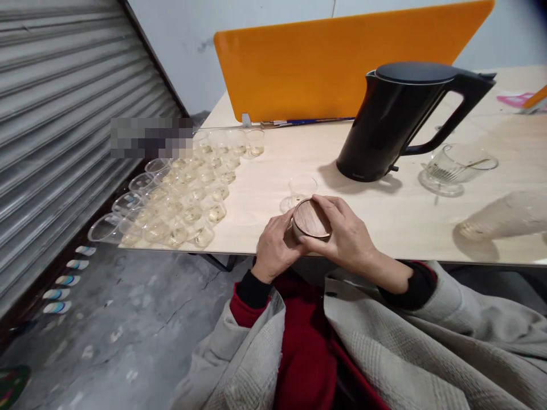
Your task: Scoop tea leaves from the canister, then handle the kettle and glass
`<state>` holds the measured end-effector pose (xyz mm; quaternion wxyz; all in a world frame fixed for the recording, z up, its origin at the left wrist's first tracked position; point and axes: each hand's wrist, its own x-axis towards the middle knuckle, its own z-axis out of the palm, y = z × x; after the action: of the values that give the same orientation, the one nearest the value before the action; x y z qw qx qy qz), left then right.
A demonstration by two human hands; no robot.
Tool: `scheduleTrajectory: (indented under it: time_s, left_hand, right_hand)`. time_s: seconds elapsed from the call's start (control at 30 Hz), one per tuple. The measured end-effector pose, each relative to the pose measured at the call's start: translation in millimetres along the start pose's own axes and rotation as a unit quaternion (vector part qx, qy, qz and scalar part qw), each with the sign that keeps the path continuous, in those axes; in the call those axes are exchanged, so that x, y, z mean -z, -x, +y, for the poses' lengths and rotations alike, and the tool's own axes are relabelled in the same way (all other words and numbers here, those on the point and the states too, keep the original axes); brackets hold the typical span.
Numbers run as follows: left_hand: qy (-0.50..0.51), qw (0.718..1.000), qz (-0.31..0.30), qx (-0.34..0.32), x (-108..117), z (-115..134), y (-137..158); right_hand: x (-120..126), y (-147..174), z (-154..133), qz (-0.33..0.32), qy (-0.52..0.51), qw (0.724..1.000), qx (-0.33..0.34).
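Head view is showing both hands gripping a small round container with a wooden lid [310,219] at the near edge of the table [384,222]: the left hand [276,250] is clasping its side, the right hand [346,230] is curling over the lid. A clear plastic cup [301,188] is standing just behind, a black kettle [399,119] farther back.

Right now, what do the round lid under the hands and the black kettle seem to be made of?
The round lid looks like wood, matte brown with visible grain lines. The black kettle seems to be matte plastic or coated metal: its surface shows only a soft sheen, so I cannot tell which.
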<state>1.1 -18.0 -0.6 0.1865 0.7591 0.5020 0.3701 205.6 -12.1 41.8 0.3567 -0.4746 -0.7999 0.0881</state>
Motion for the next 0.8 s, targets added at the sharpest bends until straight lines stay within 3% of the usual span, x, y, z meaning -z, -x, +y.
scheduleTrajectory:
  time_s: [0.27, 0.6, 0.8]
  left_hand:
    - [0.07, 0.997, 0.026, -0.018, -15, 2, -3]
    - [0.043, 0.997, 0.065, -0.029, -20, 0, -5]
    - [0.056, 0.996, 0.063, 0.001, -17, 1, -3]
  right_hand:
    - [3, -11, -11, -0.02, 0.059, 0.998, 0.033]
    - [-14, -9, -11, 0.069, -0.016, 0.997, 0.022]
    - [10, -20, 1, 0.183, -0.068, 0.981, 0.002]
